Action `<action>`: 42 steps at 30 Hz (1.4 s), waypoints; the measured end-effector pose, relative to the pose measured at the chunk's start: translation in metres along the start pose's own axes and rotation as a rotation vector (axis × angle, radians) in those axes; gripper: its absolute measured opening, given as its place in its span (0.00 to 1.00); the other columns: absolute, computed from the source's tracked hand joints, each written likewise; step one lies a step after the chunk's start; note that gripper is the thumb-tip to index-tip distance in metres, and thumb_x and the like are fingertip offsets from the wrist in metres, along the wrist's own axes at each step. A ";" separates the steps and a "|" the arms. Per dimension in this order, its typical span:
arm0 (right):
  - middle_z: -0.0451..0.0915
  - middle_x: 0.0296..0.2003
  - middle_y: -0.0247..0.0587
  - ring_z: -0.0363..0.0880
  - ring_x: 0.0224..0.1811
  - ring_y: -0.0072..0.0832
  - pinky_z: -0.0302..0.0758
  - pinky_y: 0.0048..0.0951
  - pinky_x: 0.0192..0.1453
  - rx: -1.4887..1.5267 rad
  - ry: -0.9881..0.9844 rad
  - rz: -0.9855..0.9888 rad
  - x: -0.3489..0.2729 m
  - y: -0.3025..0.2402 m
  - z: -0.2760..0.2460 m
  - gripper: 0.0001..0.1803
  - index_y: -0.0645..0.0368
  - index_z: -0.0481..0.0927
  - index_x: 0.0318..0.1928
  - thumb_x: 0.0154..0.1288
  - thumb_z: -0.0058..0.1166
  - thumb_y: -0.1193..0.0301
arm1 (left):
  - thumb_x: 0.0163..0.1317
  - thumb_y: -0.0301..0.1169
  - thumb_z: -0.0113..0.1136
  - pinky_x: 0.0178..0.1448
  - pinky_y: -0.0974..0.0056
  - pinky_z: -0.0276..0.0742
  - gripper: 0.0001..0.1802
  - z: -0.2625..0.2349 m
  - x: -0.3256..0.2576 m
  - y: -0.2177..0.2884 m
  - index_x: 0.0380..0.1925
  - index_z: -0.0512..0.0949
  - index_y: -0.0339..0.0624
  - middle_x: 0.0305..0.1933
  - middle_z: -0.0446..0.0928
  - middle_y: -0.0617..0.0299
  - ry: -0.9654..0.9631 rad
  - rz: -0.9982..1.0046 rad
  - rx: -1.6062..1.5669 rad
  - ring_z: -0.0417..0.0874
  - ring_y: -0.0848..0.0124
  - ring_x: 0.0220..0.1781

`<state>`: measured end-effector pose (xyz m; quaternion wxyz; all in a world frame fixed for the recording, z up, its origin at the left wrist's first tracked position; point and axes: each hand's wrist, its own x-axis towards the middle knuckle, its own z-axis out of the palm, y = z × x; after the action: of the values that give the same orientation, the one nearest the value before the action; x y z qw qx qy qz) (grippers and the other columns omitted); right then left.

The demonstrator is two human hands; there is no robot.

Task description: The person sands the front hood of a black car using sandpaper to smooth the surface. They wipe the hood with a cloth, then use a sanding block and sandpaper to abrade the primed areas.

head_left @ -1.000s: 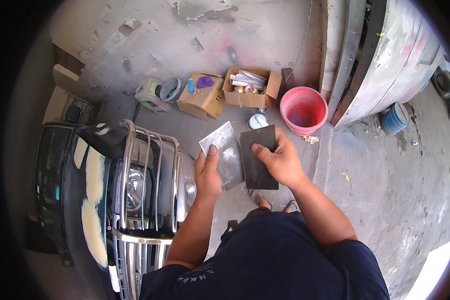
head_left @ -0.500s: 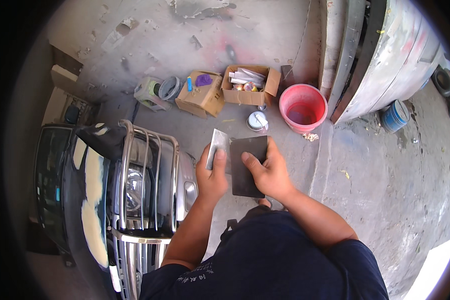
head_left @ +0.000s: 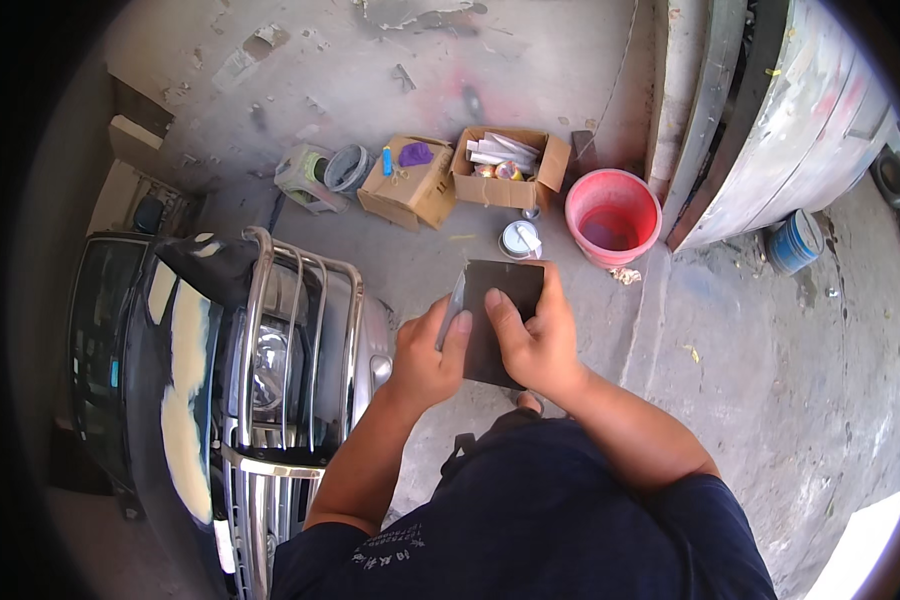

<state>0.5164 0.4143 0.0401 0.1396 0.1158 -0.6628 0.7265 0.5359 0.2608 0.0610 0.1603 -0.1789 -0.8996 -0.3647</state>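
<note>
In front of my body my right hand [head_left: 545,342] grips a dark grey, flat rectangular sheet [head_left: 484,352] by its right edge, thumb across the face. Closed around a thin light-grey flat plate [head_left: 453,312] is my left hand [head_left: 425,358], its thumb pressed on the near side. The plate is seen almost edge-on, beside the sheet's left edge; I cannot tell whether they touch. To the left stands a dark vehicle [head_left: 150,400] with cream filler-like patches [head_left: 185,400] and a chrome front guard [head_left: 257,350].
Along the far wall are a closed carton [head_left: 400,195], an open carton of papers [head_left: 467,185], a grey bucket [head_left: 348,170] and a red tub [head_left: 613,200]. A small white-lidded can [head_left: 517,240] sits nearer. Far right stands a blue drum [head_left: 796,243] by a leaning panel [head_left: 770,190].
My left hand has moved right toward the sheet and turned the plate from showing its face to nearly edge-on. The sheet in my right hand has risen slightly.
</note>
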 end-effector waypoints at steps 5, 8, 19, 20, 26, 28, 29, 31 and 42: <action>0.82 0.32 0.55 0.83 0.33 0.49 0.77 0.39 0.37 -0.016 -0.089 -0.048 0.013 -0.005 -0.010 0.17 0.65 0.66 0.49 0.63 0.55 0.72 | 0.66 0.30 0.53 0.36 0.61 0.76 0.16 -0.006 -0.007 -0.006 0.49 0.74 0.30 0.31 0.81 0.47 -0.165 -0.104 -0.074 0.83 0.57 0.30; 0.82 0.33 0.53 0.84 0.34 0.42 0.77 0.37 0.38 0.083 -0.073 0.045 0.011 -0.004 -0.010 0.18 0.66 0.66 0.49 0.64 0.55 0.72 | 0.68 0.32 0.51 0.36 0.66 0.73 0.18 0.001 -0.002 0.011 0.52 0.73 0.30 0.29 0.79 0.56 0.010 -0.134 -0.202 0.78 0.70 0.29; 0.81 0.35 0.52 0.83 0.36 0.37 0.76 0.33 0.41 0.087 0.023 0.084 0.003 -0.007 -0.005 0.16 0.66 0.66 0.49 0.65 0.54 0.72 | 0.66 0.28 0.51 0.38 0.61 0.77 0.23 -0.005 -0.005 0.010 0.60 0.67 0.31 0.34 0.80 0.43 -0.051 0.062 0.050 0.84 0.55 0.32; 0.81 0.36 0.52 0.83 0.37 0.36 0.76 0.33 0.42 0.096 0.009 0.086 0.006 -0.009 -0.006 0.16 0.65 0.67 0.48 0.65 0.54 0.73 | 0.66 0.28 0.51 0.38 0.61 0.77 0.23 -0.005 -0.005 0.010 0.60 0.67 0.32 0.35 0.80 0.43 -0.051 0.055 0.034 0.85 0.55 0.32; 0.81 0.39 0.48 0.81 0.41 0.31 0.75 0.31 0.45 0.288 0.040 0.091 0.001 -0.004 -0.003 0.15 0.64 0.67 0.48 0.65 0.54 0.74 | 0.65 0.27 0.51 0.38 0.61 0.78 0.21 -0.006 -0.009 0.010 0.58 0.70 0.32 0.35 0.81 0.44 0.000 -0.029 -0.051 0.85 0.54 0.32; 0.81 0.40 0.47 0.80 0.42 0.29 0.75 0.31 0.47 0.179 0.039 0.141 -0.014 -0.002 -0.003 0.15 0.64 0.67 0.49 0.64 0.54 0.74 | 0.65 0.27 0.52 0.38 0.60 0.78 0.21 -0.005 -0.009 0.010 0.58 0.70 0.32 0.35 0.81 0.44 0.046 0.002 -0.018 0.84 0.54 0.32; 0.81 0.40 0.48 0.81 0.42 0.31 0.75 0.32 0.46 0.220 0.049 0.153 -0.015 0.002 0.000 0.15 0.65 0.67 0.48 0.64 0.54 0.75 | 0.65 0.26 0.52 0.38 0.60 0.78 0.21 -0.004 -0.009 0.010 0.58 0.70 0.32 0.35 0.81 0.44 0.068 0.017 -0.003 0.84 0.54 0.32; 0.81 0.39 0.48 0.81 0.41 0.31 0.75 0.32 0.45 0.211 0.031 0.125 -0.008 -0.002 0.000 0.15 0.65 0.67 0.48 0.65 0.54 0.74 | 0.65 0.26 0.52 0.38 0.60 0.78 0.21 -0.002 -0.010 0.011 0.58 0.70 0.32 0.35 0.81 0.44 0.057 0.047 0.011 0.84 0.54 0.32; 0.82 0.36 0.48 0.82 0.38 0.31 0.76 0.33 0.43 0.175 0.053 0.062 -0.018 0.006 0.001 0.15 0.65 0.66 0.48 0.65 0.54 0.73 | 0.66 0.28 0.52 0.42 0.61 0.78 0.21 -0.009 -0.008 0.019 0.58 0.69 0.32 0.37 0.81 0.43 -0.001 -0.108 -0.060 0.85 0.52 0.36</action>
<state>0.5305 0.4120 0.0280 0.1239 0.0877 -0.5963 0.7883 0.5526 0.2653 0.0748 0.1346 -0.1348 -0.8967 -0.3995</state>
